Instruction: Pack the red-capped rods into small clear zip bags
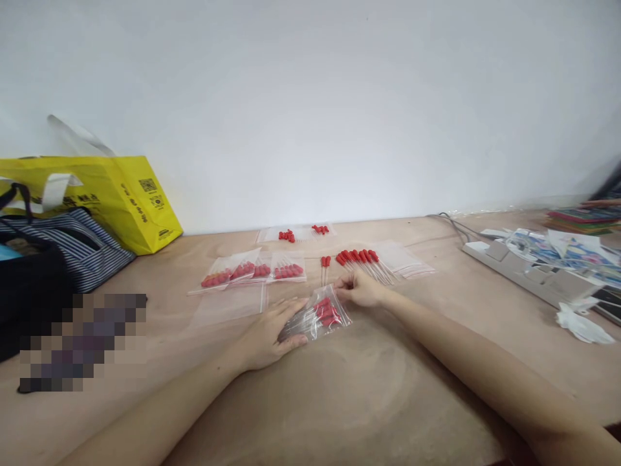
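Small clear zip bag holding red-capped droppers lies flat on the bench, just below centre of the frame, between the two hands. Left hand rests palm down on the bag's lower-left end, fingers spread flat over the plastic; pressing, not gripping. Right hand sits at the bag's upper-right corner, fingertips pinched narrow on the bag edge; whether it also holds a dropper cannot be told.

Just above the right hand: a loose fan of red-capped droppers lying on the bench, partly over empty clear bags. Two single droppers lie just left of that fan. Left of centre: a row of filled bags, overlapping one another, with one empty flat bag below them, near the left hand. Further back, by the wall: two more filled bags.

Left edge of frame: yellow carrier bag, striped bag in front of it, and a pixelated patch below. Right of frame: white power strip with cable, and printed papers lying partly over it. Nothing lies between the hands and the zip bag.
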Action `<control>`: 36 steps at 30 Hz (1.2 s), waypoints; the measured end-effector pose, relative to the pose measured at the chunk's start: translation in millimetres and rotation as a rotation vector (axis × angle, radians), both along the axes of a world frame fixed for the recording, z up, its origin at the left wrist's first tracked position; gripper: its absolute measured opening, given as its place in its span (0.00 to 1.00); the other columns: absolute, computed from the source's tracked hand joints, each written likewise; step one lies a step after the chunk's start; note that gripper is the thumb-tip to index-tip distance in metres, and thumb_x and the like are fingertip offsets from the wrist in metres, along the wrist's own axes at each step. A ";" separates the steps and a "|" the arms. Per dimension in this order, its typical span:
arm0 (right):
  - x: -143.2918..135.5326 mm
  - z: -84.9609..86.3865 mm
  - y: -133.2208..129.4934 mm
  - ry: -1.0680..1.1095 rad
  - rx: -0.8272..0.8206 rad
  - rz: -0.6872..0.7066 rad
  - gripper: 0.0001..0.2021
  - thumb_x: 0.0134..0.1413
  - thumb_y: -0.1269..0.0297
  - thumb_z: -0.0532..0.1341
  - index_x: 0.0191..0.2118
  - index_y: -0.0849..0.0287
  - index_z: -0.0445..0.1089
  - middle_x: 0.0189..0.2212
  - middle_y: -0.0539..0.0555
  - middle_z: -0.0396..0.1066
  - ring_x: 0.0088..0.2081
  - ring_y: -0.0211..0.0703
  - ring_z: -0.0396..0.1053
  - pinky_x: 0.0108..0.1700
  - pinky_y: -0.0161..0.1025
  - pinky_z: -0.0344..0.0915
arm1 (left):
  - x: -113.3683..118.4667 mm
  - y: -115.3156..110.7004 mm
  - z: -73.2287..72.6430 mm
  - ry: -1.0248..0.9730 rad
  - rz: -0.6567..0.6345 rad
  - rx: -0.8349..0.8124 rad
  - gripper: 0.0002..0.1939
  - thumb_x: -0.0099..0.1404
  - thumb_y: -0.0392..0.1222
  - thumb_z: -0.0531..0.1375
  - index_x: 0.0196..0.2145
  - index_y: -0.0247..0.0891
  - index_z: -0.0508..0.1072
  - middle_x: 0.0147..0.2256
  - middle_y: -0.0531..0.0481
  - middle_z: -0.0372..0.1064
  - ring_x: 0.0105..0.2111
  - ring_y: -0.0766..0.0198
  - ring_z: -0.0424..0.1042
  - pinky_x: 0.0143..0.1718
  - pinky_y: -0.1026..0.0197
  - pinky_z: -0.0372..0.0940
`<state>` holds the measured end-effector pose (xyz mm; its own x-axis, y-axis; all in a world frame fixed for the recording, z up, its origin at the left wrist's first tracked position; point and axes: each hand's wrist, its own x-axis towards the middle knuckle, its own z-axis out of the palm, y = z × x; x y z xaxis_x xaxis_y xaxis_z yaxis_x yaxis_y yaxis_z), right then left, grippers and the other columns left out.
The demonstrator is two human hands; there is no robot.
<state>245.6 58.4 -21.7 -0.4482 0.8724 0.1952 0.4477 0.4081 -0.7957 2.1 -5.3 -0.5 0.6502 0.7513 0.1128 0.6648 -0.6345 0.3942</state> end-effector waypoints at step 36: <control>92.0 25.6 2.5 -0.163 0.493 -0.093 0.09 0.49 0.65 0.55 0.37 0.57 0.69 0.32 0.54 0.70 0.33 0.42 0.67 0.38 0.39 0.61 | -2.3 3.8 -2.5 0.020 -0.029 0.010 0.27 0.62 0.50 0.52 0.57 0.45 0.52 0.58 0.50 0.50 0.57 0.55 0.48 0.55 0.49 0.48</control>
<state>337.6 60.9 3.9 -0.4321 0.7319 0.5269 0.6017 0.6692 -0.4360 -0.2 -1.5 -3.0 0.6736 0.7313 0.1071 0.6542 -0.6574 0.3740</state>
